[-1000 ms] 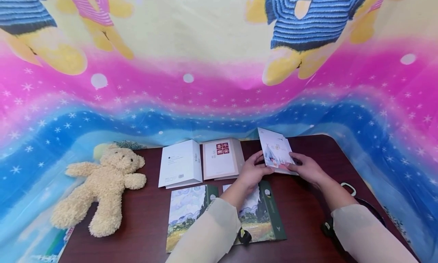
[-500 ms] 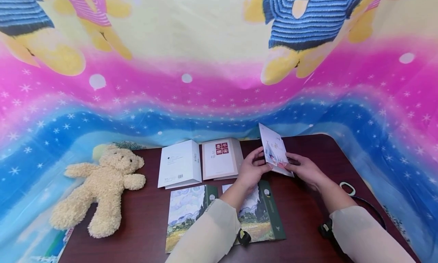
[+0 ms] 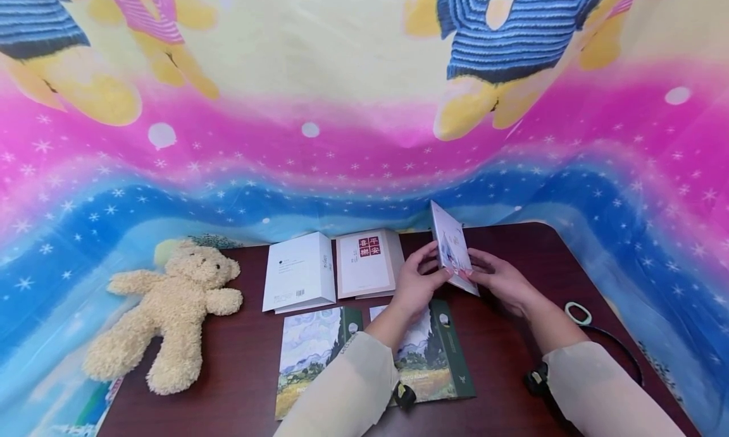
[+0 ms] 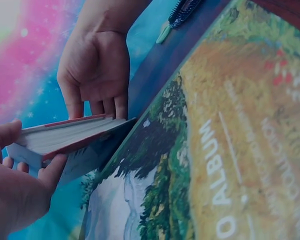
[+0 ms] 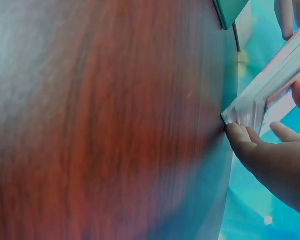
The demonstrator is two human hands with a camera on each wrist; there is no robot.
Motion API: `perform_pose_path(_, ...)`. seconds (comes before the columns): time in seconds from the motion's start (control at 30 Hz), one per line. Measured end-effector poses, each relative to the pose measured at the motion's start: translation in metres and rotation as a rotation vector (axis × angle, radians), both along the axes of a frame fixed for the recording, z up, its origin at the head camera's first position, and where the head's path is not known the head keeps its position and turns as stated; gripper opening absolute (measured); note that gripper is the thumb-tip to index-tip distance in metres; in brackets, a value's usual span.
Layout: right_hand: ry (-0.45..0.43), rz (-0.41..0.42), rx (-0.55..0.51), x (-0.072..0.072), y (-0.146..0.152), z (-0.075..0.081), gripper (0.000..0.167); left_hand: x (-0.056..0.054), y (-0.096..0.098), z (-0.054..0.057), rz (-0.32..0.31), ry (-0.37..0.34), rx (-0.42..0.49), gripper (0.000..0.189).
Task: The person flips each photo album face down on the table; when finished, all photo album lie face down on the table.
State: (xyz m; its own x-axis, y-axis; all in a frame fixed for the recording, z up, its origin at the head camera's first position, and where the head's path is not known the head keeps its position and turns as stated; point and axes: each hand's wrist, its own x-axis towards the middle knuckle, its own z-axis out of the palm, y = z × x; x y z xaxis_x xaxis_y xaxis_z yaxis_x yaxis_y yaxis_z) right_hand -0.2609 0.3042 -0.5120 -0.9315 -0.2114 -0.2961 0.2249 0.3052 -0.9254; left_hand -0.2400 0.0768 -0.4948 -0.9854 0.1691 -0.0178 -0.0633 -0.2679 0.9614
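My hands hold a small thick book (image 3: 450,234) at the back right of the table, its white cover printed with a coloured drawing. The left hand (image 3: 416,272) grips the spine side, thumb on the near cover edge, as the left wrist view shows. At the opposite side, the right hand (image 3: 504,279) holds the loose page edge, with fingertips (image 5: 237,132) against the pages' corner. In the left wrist view the book's page block (image 4: 65,135) lies between red-edged covers. The book is tilted nearly upright, its lower edge close over the table.
Two books stand slightly spread, one white (image 3: 299,272) and one with red characters (image 3: 367,266). Before them lie two painted photo albums (image 3: 310,348) (image 3: 427,367), partly under the left sleeve. A teddy bear (image 3: 182,310) lies left; a looped strap (image 3: 578,313) lies right.
The book has turned, its cover facing more to the right and showing narrower. Its right edge and the right hand have moved left; the left hand stays nearly in place.
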Motion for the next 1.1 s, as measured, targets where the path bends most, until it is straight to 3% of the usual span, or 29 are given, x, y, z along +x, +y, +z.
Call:
perform_pose_path(0.43,0.004,0.095,-0.098,-0.003,-0.004,0.003,0.08,0.002,-0.005,0.01,0.019,0.131,-0.178,0.061)
perform_pose_path(0.87,0.012,0.147,-0.177,-0.007,-0.017,0.002,0.077,0.002,-0.01,0.014,0.029,0.156,-0.258,0.061)
perform_pose_path(1.1,0.052,0.099,-0.042,-0.005,-0.027,0.009,0.075,0.005,-0.012,0.017,0.003,0.144,-0.223,0.065)
